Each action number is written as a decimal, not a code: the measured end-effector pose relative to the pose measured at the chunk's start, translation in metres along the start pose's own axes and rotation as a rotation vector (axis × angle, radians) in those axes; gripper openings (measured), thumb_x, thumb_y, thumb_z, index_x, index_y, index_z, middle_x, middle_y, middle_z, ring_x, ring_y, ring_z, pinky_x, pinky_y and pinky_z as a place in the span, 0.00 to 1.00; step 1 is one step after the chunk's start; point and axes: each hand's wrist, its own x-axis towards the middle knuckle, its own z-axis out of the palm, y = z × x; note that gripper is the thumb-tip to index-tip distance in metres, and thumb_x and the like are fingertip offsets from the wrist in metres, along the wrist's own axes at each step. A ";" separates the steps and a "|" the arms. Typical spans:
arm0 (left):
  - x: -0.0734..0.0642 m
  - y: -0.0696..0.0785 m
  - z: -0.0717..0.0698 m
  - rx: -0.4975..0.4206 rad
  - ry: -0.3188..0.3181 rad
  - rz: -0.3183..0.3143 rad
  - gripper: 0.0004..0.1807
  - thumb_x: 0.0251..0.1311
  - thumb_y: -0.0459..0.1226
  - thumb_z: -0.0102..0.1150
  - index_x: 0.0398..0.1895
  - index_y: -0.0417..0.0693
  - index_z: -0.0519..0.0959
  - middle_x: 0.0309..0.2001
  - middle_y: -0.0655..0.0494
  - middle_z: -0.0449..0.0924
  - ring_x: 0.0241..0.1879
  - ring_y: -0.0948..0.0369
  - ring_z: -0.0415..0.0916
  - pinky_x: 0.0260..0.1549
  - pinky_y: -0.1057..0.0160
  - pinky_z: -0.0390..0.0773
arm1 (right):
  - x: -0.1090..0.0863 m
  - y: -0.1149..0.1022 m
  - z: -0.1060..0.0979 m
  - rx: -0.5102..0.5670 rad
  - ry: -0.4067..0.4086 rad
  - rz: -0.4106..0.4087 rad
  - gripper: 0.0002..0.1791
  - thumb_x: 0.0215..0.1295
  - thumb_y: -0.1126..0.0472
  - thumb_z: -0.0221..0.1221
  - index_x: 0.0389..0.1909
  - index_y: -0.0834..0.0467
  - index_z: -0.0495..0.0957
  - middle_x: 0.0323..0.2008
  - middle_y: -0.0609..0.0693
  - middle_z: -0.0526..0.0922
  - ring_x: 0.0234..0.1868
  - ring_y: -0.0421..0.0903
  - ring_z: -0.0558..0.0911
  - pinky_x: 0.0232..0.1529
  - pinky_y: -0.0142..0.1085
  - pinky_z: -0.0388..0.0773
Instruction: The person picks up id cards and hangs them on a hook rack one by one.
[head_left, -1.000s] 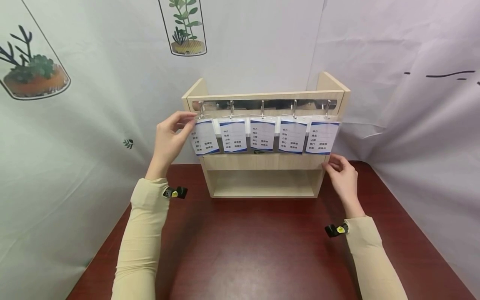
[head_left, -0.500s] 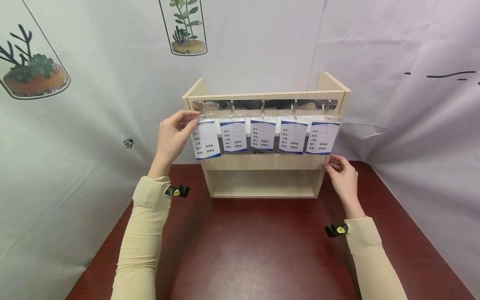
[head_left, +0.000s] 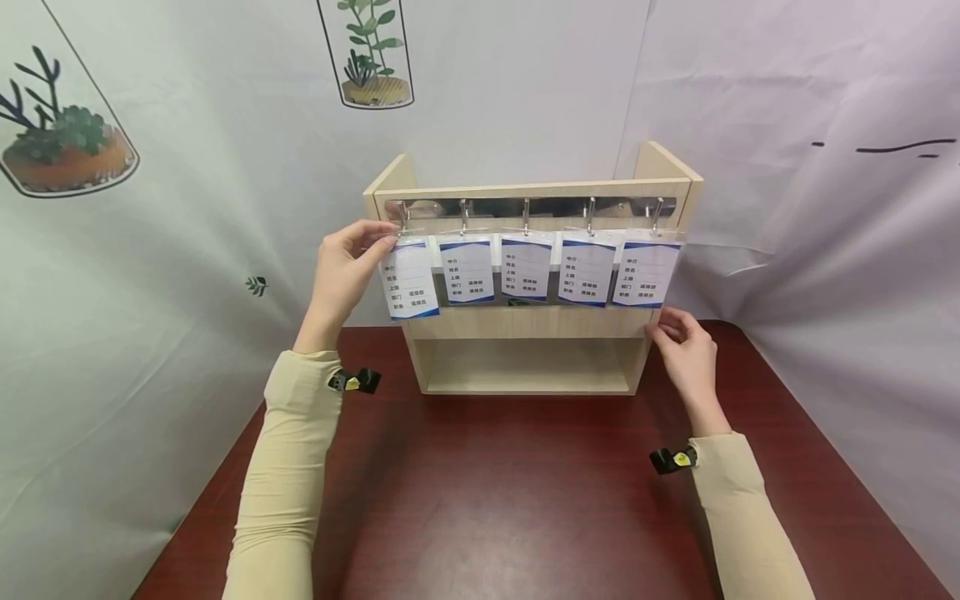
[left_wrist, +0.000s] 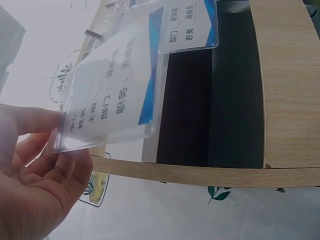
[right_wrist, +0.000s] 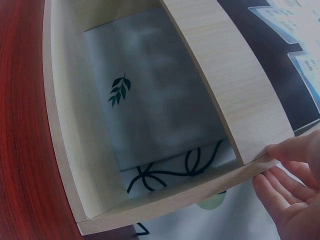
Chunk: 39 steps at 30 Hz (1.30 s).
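Note:
My left hand [head_left: 341, 271] pinches the upper left edge of a clear badge holder [head_left: 411, 279], the leftmost in a row. Thumb and fingers close on its edge in the left wrist view, where the badge [left_wrist: 112, 80] tilts outward from the rack. Its printed card is white with blue corners, and its top lies right at the leftmost metal hook [head_left: 402, 217]. Several similar badges [head_left: 527, 267] hang from the other hooks on the pale wooden rack [head_left: 525, 323]. My right hand [head_left: 688, 354] grips the rack's right side panel [right_wrist: 200, 197] between thumb and fingers, near the lower crossboard.
A shiny metal strip [head_left: 491, 207] carries the hooks across the rack's upper front. Below the badges is an open shelf [head_left: 525, 367]. The rack stands on a dark red table [head_left: 495, 492], with white printed cloth [head_left: 525, 92] behind and at both sides.
Over the last second my left hand shifts slightly right, and the leftmost badge now hangs a little lower. During the last half second both hands stay nearly still.

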 end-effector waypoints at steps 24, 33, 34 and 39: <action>0.004 0.005 0.000 -0.057 -0.002 -0.107 0.12 0.65 0.35 0.61 0.46 0.36 0.86 0.39 0.55 0.85 0.35 0.63 0.75 0.38 0.66 0.69 | 0.000 0.002 0.001 0.008 -0.002 -0.001 0.24 0.68 0.55 0.64 0.61 0.62 0.78 0.54 0.57 0.84 0.45 0.27 0.79 0.44 0.19 0.73; 0.003 0.006 -0.002 0.029 -0.031 -0.055 0.11 0.67 0.34 0.61 0.47 0.37 0.86 0.41 0.49 0.85 0.34 0.63 0.77 0.36 0.68 0.72 | 0.000 0.001 0.000 -0.013 -0.004 0.000 0.23 0.68 0.55 0.63 0.61 0.62 0.78 0.55 0.57 0.84 0.49 0.35 0.82 0.44 0.20 0.73; 0.003 0.005 -0.002 0.050 -0.034 -0.046 0.11 0.67 0.34 0.61 0.47 0.38 0.86 0.41 0.48 0.85 0.34 0.64 0.77 0.36 0.69 0.72 | 0.001 0.001 0.000 -0.015 -0.003 -0.001 0.23 0.69 0.55 0.63 0.61 0.62 0.78 0.55 0.57 0.84 0.49 0.37 0.83 0.44 0.20 0.73; 0.003 0.002 -0.002 0.136 -0.046 -0.001 0.11 0.68 0.35 0.61 0.48 0.39 0.86 0.43 0.44 0.86 0.35 0.66 0.78 0.38 0.70 0.74 | 0.000 0.001 0.000 -0.027 -0.014 -0.005 0.24 0.69 0.55 0.63 0.62 0.62 0.77 0.55 0.57 0.84 0.53 0.46 0.83 0.43 0.19 0.72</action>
